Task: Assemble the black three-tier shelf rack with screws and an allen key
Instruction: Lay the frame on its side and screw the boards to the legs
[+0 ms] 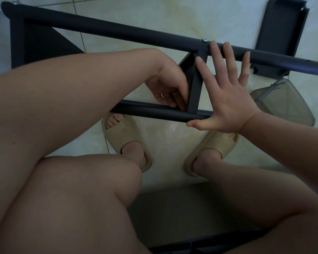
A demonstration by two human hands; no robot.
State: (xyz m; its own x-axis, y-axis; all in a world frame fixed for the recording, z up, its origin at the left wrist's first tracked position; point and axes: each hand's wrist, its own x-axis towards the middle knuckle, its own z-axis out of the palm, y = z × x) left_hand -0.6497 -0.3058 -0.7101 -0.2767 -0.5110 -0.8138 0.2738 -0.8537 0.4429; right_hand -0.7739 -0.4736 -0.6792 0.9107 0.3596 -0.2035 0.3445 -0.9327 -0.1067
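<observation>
Two bare hands are seen at work on the partly built black rack (44, 46), which lies on its side over the tiled floor (154, 13), in front of the seated person's knees.

Rack: two round tubes are noted. The far tube (128, 32) runs across the whole view from upper left to right. The near tube (154, 111) is seen only between the hands. A middle shelf panel (195, 88) is set edge-on between the two. A silver screw (204, 40) is seated in the far tube directly above that panel.

Right hand (228, 99): it is laid flat against the rack, and its fingers (228, 55) are straight and spread wide. The fingertips reach the far tube, while the heel of the palm and the thumb rest at the near tube's end.

Left hand (167, 83): its fingers (180, 96) are curled and pressed together where the panel meets the near tube. A thin pale sliver shows among them. Whether a tool or screw is pinched there cannot be told.

Other items: a loose black shelf tray (281, 33) lies on the floor beyond the far tube at upper right. A clear plastic container (286, 103) stands just beside the right wrist. Beige slippers (125, 142) are worn on both feet below the near tube.
</observation>
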